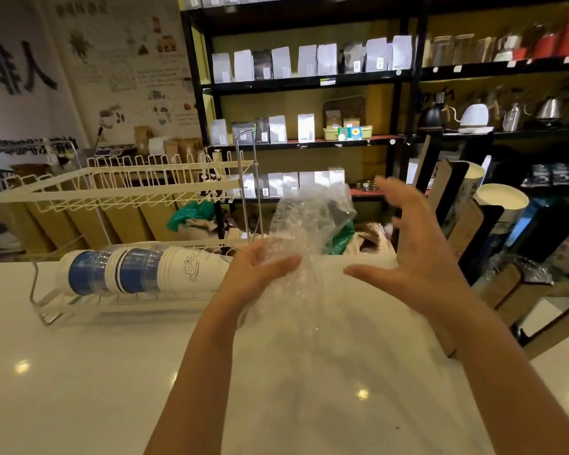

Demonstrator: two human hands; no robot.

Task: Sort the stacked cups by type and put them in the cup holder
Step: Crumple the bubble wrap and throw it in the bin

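A white wire cup holder (pixel 40 302) stands on the white counter at the left. In its lower tier lies a sideways stack of cups (pixel 138 272): white paper ones, blue-banded ones and clear ones nested together. The upper tier (pixel 119 188) holds nothing I can see. My left hand (pixel 260 274) grips a crumpled clear plastic wrapper (pixel 309 221) at the holder's right end. My right hand (pixel 411 244) hovers to the right of the wrapper, fingers spread, touching nothing.
The white counter (pixel 112 389) runs across the foreground. Upright cardboard and black cup sleeves with white cups (pixel 503 198) stand at the right edge. Dark shelves (pixel 309 80) with bags and kettles fill the background. Brown boxes sit behind the holder.
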